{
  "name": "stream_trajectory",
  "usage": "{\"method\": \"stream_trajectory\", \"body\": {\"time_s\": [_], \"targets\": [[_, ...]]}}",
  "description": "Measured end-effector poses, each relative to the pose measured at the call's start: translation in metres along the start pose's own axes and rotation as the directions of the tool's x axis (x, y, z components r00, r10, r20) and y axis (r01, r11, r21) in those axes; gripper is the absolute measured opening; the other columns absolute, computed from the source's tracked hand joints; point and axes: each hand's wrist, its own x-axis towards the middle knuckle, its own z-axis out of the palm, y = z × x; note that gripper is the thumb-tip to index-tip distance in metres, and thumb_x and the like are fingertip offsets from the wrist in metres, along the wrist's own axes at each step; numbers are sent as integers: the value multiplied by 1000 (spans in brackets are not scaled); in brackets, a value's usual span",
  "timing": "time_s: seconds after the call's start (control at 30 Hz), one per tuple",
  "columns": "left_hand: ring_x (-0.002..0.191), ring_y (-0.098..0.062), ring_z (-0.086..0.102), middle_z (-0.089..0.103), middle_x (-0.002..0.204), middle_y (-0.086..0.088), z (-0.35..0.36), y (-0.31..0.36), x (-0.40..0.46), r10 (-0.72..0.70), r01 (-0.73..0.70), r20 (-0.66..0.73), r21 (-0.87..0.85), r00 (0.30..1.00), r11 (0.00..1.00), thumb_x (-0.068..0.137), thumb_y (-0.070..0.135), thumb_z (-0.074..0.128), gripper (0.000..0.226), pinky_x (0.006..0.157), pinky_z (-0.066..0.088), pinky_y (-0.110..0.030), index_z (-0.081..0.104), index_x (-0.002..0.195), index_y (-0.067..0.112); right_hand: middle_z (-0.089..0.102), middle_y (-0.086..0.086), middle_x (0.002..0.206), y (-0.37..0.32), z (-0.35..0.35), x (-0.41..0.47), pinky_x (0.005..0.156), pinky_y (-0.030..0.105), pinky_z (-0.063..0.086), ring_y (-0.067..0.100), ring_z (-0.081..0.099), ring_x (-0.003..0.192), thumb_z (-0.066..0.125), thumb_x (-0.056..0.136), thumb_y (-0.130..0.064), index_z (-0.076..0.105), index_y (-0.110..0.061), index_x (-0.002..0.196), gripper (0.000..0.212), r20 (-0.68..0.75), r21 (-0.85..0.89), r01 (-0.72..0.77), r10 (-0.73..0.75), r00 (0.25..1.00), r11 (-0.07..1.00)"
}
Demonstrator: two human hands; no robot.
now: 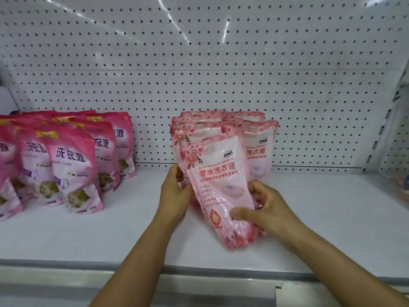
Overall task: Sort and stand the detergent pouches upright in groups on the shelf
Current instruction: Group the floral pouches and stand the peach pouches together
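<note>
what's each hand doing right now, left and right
Left hand: closed on the left edge of the front pale pink pouch.
Right hand: closed on the same pouch's lower right side, thumb across its front.

Front pale pouch (218, 173) reads 香水洗衣液 (darker pouches (73, 171): 洗衣液)

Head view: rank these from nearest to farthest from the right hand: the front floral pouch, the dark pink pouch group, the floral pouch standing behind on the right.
1. The front floral pouch, centre, gripped by the right hand at its lower edge.
2. The floral pouch standing behind, just above and behind that hand, towards the pegboard.
3. The dark pink pouch group, far left on the shelf, beyond the left hand.
</note>
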Motion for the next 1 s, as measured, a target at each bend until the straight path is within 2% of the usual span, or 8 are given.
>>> {"method": "stream_trajectory", "body": {"time_s": [0.2,0.3,0.37,0.43,0.6,0.73,0.87,1.0], "targets": [[108,-13,62,61,116,11,-3,-6,9,36,-26,-90,102,995,994,89,46,61,25,87,55,-37,56,113,41,59,38,87,13,6,4,73,53,55,35,64,72,76,76,1,53,10,87,27,-157,-21,134,-136,978,991],[100,-12,59,62,105,7,-11,14,-2,92,-99,-282,-13,955,995,96,53,38,29,86,47,-28,62,97,38,65,32,87,15,12,8,74,50,57,46,67,80,74,79,0,56,7,86,21,-235,26,171,-160,959,985],[82,-12,65,72,91,-3,-12,27,-12,52,-67,-113,-136,992,988,97,57,36,49,76,52,-26,72,92,25,66,33,90,15,13,10,76,55,57,49,66,84,73,80,0,58,8,89,20,-266,68,191,-167,949,979],[79,-21,69,74,92,-13,-8,35,-17,52,-39,70,-180,996,983,91,49,59,37,75,56,-30,73,96,15,66,33,90,15,11,12,76,54,57,44,68,80,72,80,3,58,9,91,19,-290,99,213,-177,941,972],[87,-21,72,76,91,-3,4,59,1,175,-166,45,-161,983,973,88,12,71,5,80,60,-32,73,90,16,75,15,94,11,6,16,76,35,60,23,73,89,71,80,6,63,2,101,23,-302,172,234,-174,937,957],[81,-9,72,75,87,2,9,51,0,117,-113,27,-130,993,985,89,8,70,5,74,58,-24,73,90,11,74,12,90,15,1,19,70,40,60,25,70,85,78,76,-3,59,-6,96,28,-287,-6,153,-148,946,988],[90,-15,71,75,94,-1,4,40,0,115,-117,-28,-86,993,989,90,12,69,5,85,59,-32,72,93,14,69,-9,98,15,11,19,76,36,59,11,67,88,83,68,-14,56,-21,108,49,-219,-307,92,-164,962,947],[92,-19,69,74,93,4,3,44,-3,130,-132,-45,-26,990,991,91,14,68,9,85,59,-30,72,97,19,65,-18,96,10,13,19,78,32,58,3,65,84,80,72,-18,53,-23,115,51,-213,-373,82,-171,962,924]]}}
